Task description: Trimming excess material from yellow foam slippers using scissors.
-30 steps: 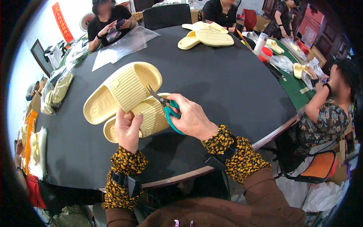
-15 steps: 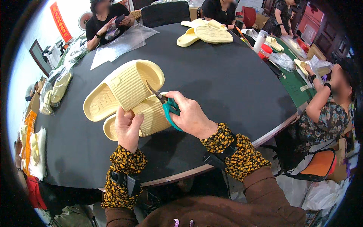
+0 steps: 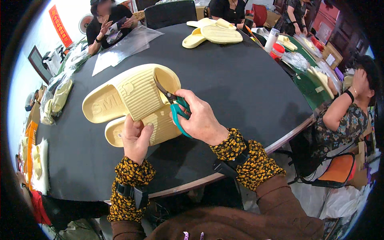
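Note:
A pale yellow slide sandal [image 3: 138, 94] with a ribbed strap is tilted above the dark table, its far end toward the upper right. My left hand [image 3: 137, 138] is closed on the near edge of its strap, thumb and fingers pinching. Beneath it lies a second yellow slide sandal [image 3: 162, 126], partly covered. In my right hand [image 3: 200, 117] are small scissors with teal handles [image 3: 179, 119]. Their dark blades point up and left, at the strap's edge beside the opening of the upper sandal. Whether the blades touch the strap I cannot tell.
Several yellow sandals [image 3: 220, 34] rest at the far side of the black round table [image 3: 236, 84]. A clear plastic sheet [image 3: 124, 48] lies near a seated person. Bagged sandals [image 3: 60, 98] line the left edge. A white bottle [image 3: 272, 40] and red-lidded jar [image 3: 277, 51] stand right; another person sits there.
The upper sandal has turned slightly, its strap showing more squarely, and the scissors sit further along by its edge. Both hands keep their holds. The person at right has shifted an arm.

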A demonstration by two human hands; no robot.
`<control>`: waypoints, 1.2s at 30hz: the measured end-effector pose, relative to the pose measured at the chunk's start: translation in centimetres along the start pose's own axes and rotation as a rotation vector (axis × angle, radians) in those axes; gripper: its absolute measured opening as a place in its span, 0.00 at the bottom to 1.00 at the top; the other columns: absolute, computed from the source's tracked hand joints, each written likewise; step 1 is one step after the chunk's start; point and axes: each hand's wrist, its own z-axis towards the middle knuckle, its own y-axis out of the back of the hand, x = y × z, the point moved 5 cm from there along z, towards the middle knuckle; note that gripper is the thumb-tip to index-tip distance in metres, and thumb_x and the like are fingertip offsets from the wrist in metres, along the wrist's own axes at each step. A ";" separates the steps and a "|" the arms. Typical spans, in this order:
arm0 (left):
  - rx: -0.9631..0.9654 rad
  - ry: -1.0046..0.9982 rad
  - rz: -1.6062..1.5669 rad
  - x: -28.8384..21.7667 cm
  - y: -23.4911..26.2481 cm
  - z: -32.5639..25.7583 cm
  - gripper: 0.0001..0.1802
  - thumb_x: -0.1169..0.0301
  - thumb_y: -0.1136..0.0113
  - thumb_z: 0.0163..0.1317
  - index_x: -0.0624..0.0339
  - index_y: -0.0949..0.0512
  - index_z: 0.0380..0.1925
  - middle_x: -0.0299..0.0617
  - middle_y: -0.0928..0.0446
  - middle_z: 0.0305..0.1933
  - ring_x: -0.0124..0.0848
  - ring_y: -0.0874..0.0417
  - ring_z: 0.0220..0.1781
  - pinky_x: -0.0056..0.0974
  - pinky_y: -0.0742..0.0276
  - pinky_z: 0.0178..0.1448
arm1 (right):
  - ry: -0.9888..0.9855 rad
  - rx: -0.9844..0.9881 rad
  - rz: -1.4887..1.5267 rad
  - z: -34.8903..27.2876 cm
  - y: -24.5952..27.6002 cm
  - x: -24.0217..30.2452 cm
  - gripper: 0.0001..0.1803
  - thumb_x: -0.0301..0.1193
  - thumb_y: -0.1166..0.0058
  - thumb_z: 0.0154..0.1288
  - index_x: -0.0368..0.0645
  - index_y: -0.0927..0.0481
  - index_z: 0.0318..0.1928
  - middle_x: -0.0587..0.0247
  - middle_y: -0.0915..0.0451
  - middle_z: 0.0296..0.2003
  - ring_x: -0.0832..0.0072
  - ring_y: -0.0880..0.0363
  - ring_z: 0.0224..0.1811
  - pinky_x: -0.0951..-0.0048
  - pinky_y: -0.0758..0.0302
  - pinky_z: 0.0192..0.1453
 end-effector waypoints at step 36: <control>-0.349 -0.106 -0.094 -0.8 2.9 0.2 0.31 0.82 0.50 0.62 0.66 0.47 0.66 0.55 0.31 0.60 0.37 0.28 0.60 0.37 0.34 0.63 | -0.005 0.150 -0.138 -0.7 -1.0 -1.2 0.20 0.28 0.40 0.55 0.42 0.29 0.48 0.55 0.22 0.29 0.63 0.21 0.29 0.65 0.25 0.34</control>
